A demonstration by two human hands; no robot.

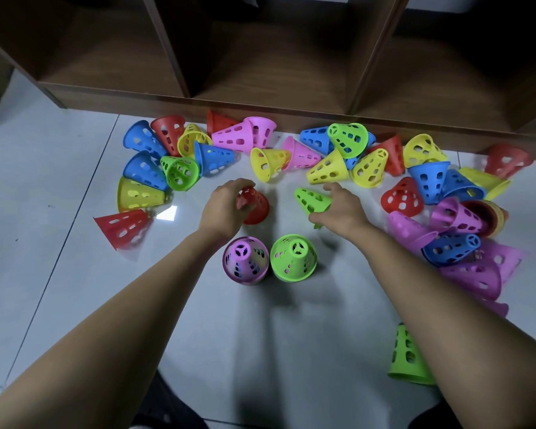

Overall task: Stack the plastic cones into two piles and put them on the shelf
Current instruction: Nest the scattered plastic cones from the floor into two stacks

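Plastic cones (331, 168), many colours, lie scattered on the pale floor (59, 274) in a band from 9 o'clock through 12 to 3, just in front of the wooden shelf (260, 97). Most are on their sides. One stray green cone (407, 356) stands at 5 o'clock beside the right forearm.

Two piles are started, upright and tips up, side by side: purple pile (245, 261) on the left, green pile (293, 258) on the right. Other colours show through their holes, so each is probably at least two cones deep.

Left hand (226, 205): fingers curled round a red cone (257, 210). Right hand (342, 209): grips a green cone (310, 199) at its wide end; the long axis is tilted, tip toward 10 o'clock.

Key relation: both piles sit at 6 o'clock from the hands, close by. The left hand is nearer the purple pile, the right nearer the green, so no crossing is needed. The green cone likely needs turning tip-up to match the pile's vertical axis. The red cone's exact tilt is partly hidden by the fingers.

Progress: early. Shelf compartments in view hold no cones.
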